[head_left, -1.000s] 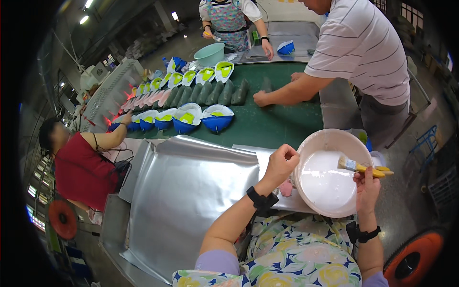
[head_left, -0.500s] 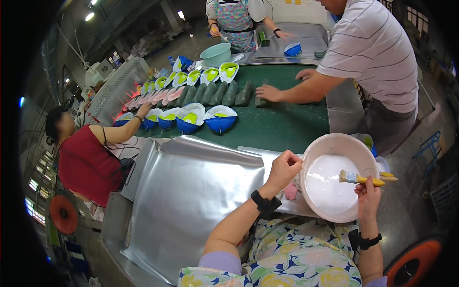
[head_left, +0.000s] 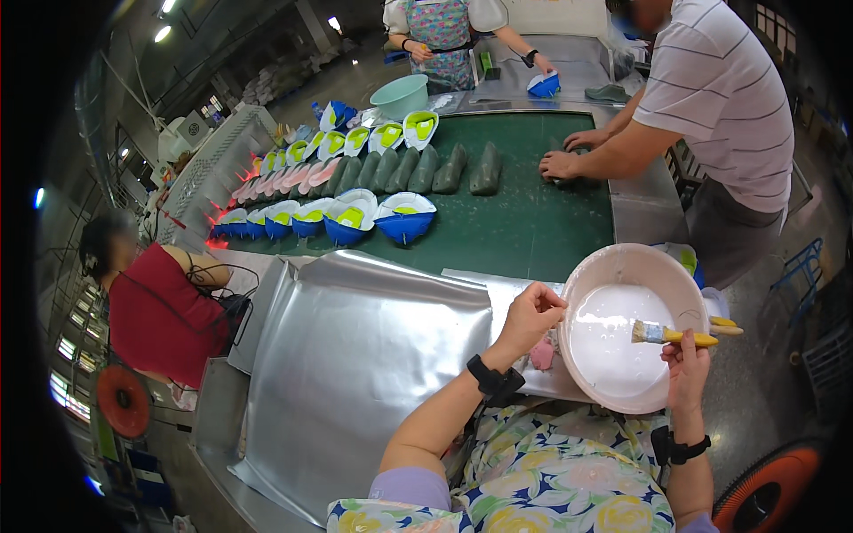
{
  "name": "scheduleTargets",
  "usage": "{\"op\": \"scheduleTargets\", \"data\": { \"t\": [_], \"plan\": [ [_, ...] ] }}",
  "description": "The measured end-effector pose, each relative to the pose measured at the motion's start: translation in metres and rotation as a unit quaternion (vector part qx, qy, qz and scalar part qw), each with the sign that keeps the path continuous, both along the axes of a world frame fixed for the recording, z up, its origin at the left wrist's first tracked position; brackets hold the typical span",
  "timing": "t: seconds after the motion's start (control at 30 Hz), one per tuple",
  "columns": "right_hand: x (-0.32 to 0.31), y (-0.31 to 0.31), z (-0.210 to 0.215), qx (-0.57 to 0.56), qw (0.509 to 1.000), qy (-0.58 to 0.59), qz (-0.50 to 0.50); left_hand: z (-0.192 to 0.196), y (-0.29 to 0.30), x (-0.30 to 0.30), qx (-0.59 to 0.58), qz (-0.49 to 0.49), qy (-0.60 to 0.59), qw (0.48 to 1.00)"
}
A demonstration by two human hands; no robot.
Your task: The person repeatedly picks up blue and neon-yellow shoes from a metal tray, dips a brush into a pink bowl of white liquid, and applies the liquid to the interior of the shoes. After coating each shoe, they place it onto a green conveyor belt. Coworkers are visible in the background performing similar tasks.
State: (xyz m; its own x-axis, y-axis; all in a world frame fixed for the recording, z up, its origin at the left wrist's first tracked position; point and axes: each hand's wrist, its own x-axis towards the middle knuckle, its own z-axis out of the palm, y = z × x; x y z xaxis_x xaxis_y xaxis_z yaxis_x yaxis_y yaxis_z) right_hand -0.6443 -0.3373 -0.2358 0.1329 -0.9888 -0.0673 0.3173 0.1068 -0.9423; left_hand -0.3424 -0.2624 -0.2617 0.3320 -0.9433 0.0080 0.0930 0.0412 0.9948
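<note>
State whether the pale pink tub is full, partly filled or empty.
Partly filled: glossy white liquid lies in the tub, with bare wall showing above it; its depth cannot be told.

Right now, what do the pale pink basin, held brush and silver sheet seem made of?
Basin: probably plastic, from its smooth, satiny wall. Brush: yellow handle, perhaps painted wood or plastic; pale bristles, fibre unclear. Sheet: shiny, likely metal, given streaky reflections.

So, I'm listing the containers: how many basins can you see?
2: a pink basin beneath the brush in the right hand, and a teal basin across the green belt, near a co-worker. A pale thing beside the pink basin could be another, partly hidden.
</note>
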Motion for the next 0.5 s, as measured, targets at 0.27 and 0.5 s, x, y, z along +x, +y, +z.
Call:
{"op": "scheduleTargets", "data": {
  "t": [0.27,0.5],
  "plan": [
    [-0.001,0.002,-0.002,-0.015,1.0,0.017,0.006,0.0,0.004,0.0,0.015,0.044,-0.096,0.994],
    [-0.006,0.003,-0.007,-0.024,0.999,0.033,0.01,0.017,0.012,0.014,0.01,0.098,-0.013,0.995]
  ]
}}
